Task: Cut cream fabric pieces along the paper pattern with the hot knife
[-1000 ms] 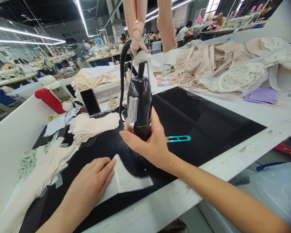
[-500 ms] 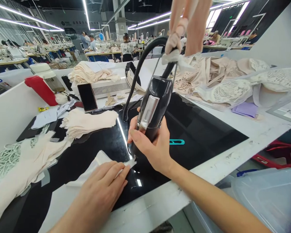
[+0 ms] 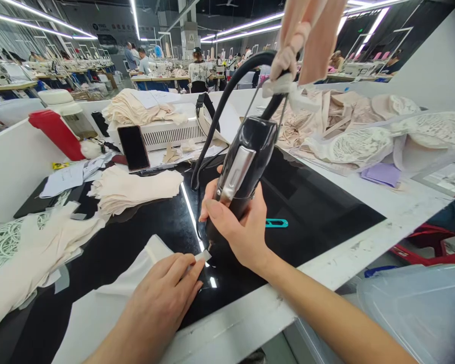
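My right hand (image 3: 240, 227) is wrapped round a black hand-held power tool (image 3: 246, 162) that hangs from a cord and strap above, its tip down on the black glass worktop (image 3: 318, 202). My left hand (image 3: 163, 298) lies flat, fingers stretched, pressing a pale white fabric piece (image 3: 144, 263) onto the worktop. The tool's tip touches the right end of that piece, just beyond my left fingertips.
A stack of cream fabric pieces (image 3: 136, 187) lies behind, a black phone (image 3: 133, 147) leans on a white machine box (image 3: 170, 134). Teal snips (image 3: 276, 223) lie right of the tool. Lace garments (image 3: 364, 136) pile at right, cream fabric (image 3: 30, 253) at left. Other workers sit far back.
The tool has tilted rightward and its tip has come down onto the fabric's end. My left hand slid right and pulled the piece along; the view shifted left.
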Available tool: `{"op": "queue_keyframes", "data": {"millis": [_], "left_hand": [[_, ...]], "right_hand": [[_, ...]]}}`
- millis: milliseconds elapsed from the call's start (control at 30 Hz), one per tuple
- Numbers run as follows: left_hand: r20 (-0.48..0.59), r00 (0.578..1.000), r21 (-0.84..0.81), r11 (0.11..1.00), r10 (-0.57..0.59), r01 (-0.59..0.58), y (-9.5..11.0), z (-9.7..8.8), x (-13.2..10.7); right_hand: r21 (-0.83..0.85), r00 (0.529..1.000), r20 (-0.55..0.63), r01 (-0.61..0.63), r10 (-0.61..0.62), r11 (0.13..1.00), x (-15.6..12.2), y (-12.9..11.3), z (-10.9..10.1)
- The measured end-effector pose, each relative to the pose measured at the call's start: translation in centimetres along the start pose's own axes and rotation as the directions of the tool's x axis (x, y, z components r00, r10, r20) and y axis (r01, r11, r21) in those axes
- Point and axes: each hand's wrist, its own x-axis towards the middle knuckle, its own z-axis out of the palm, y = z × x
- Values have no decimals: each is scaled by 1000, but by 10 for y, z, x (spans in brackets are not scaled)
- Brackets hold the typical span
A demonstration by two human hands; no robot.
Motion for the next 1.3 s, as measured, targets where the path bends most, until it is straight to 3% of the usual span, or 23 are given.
{"op": "queue_keyframes", "data": {"millis": [500, 800, 1033, 1300], "left_hand": [[29, 1000, -33, 999, -3, 4, 1, -1, 2], [44, 999, -33, 999, 10, -9, 1, -1, 2], [24, 1000, -49, 999, -7, 8, 2, 1, 2], [41, 999, -77, 997, -24, 27, 4, -1, 4]], "right_hand": [[22, 1000, 10, 21, -21, 1000, -1, 2, 2], [-83, 999, -44, 27, -31, 996, -2, 4, 4], [124, 999, 36, 35, -40, 992, -6, 0, -3], [80, 1000, 24, -11, 9, 997, -11, 0, -5]]}}
